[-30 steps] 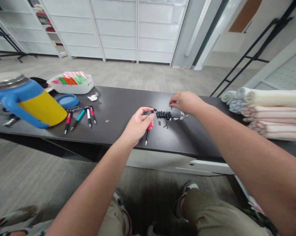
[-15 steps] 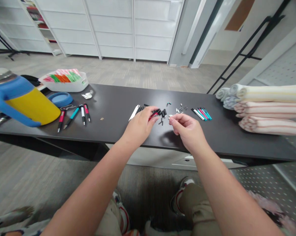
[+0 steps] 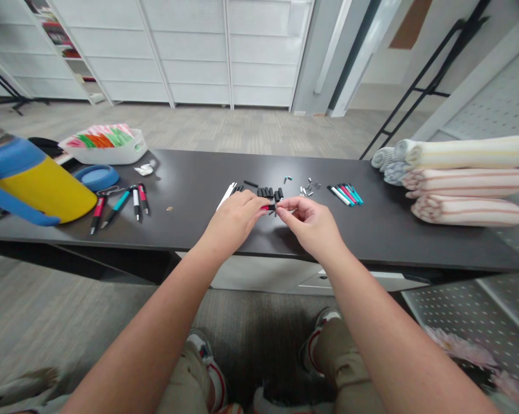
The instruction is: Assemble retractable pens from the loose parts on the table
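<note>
My left hand (image 3: 237,217) is closed round a red and black pen (image 3: 266,207), held level just above the table. My right hand (image 3: 310,221) pinches a small pen part at the pen's right end; the fingertips mostly hide it. Beyond the hands lie several short black rubber grips (image 3: 265,192) and a thin black tube (image 3: 250,183). White sticks (image 3: 226,196) are partly covered by my left hand. Small silver pen parts (image 3: 310,188) are scattered past my right hand. Farther right, several coloured pen barrels (image 3: 345,194) rest side by side.
On the left of the dark table (image 3: 190,172) lie several pens (image 3: 136,204), a blue lid (image 3: 97,177), a tipped blue and yellow jug (image 3: 43,184), crumpled tissue (image 3: 144,169) and a white basket (image 3: 108,152). Rolled cloths (image 3: 470,181) are stacked at the right end.
My right hand has moved left, bringing its fingertips to the pen's end. The pen has turned from tilted to level in my left hand. The view has shifted slightly.
</note>
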